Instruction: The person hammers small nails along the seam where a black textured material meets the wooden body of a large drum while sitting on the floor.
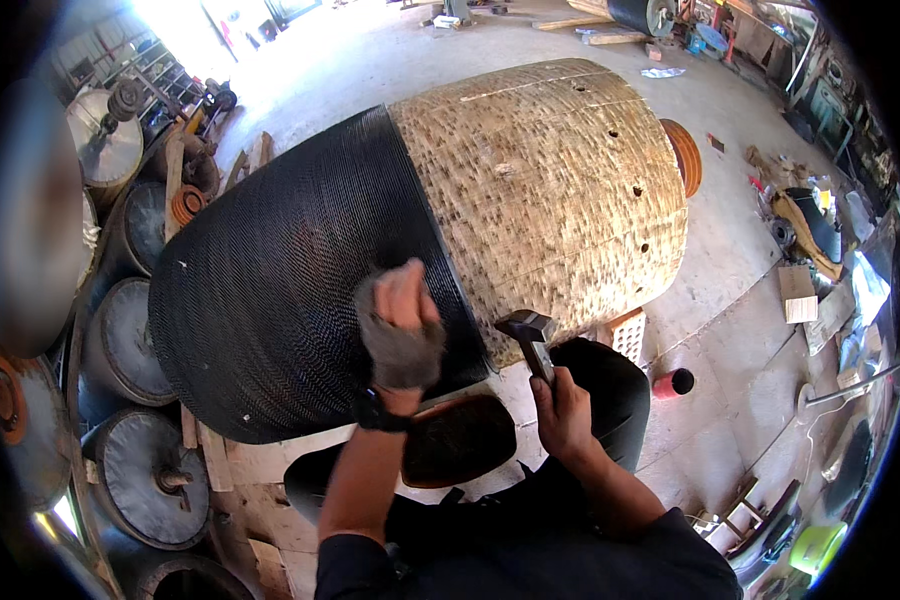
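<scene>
A large barrel-shaped roller lies across the floor before me. Its right part is bare wood [550,190], dotted all over with small dark marks and a few round holes. Black ribbed covering [280,270] wraps the left part, ending in a straight edge. My left hand [402,325], in a grey fingerless glove, is over the covering near that edge, its fingers curled together; what they hold, if anything, is hidden. My right hand [564,412] grips a hammer [536,345] by its handle. The hammer's head is raised in front of the wood's lower side.
Several drums with round grey ends [155,480] stand along the left. A perforated brick [627,335] and a red cup [673,383] are right of my knee. Between my legs is a dark brown pad [460,440]. A wooden block [797,293] lies among clutter at right.
</scene>
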Available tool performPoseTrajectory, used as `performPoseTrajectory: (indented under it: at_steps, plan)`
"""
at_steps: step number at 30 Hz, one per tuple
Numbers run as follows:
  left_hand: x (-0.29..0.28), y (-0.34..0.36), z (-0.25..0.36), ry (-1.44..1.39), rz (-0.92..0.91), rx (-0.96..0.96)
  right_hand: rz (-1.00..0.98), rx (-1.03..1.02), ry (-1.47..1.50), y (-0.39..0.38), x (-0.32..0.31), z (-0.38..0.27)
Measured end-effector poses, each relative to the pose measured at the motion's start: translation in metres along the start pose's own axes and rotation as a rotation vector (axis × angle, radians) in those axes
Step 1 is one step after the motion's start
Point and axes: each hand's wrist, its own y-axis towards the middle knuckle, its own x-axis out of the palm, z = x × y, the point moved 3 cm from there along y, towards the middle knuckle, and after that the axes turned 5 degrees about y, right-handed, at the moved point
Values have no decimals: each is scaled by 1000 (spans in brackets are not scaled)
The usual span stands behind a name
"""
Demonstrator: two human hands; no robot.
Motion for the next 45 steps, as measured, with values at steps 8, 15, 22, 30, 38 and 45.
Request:
performPoseTrajectory:
  at_steps: [8, 15, 22, 30, 38, 45]
  plan:
    - [24, -57, 32, -303, -206, -170, -37, 24, -1, 6, 4, 11]
    - [18, -34, 33, -281, -300, -226, 0, -69, 55, 18, 11, 5]
    - [11, -19, 40, -242, -394, -315, -26, -64, 64, 25, 9, -4]
    - [24, -25, 41, -251, -428, -424, -41, -80, 73, 27, 6, -15]
    - [30, -29, 40, -167, -434, -395, -25, -104, -13, 28, 4, -19]
    - [31, -27, 42, -103, -328, -320, -47, -137, -101, 29, 6, -16]
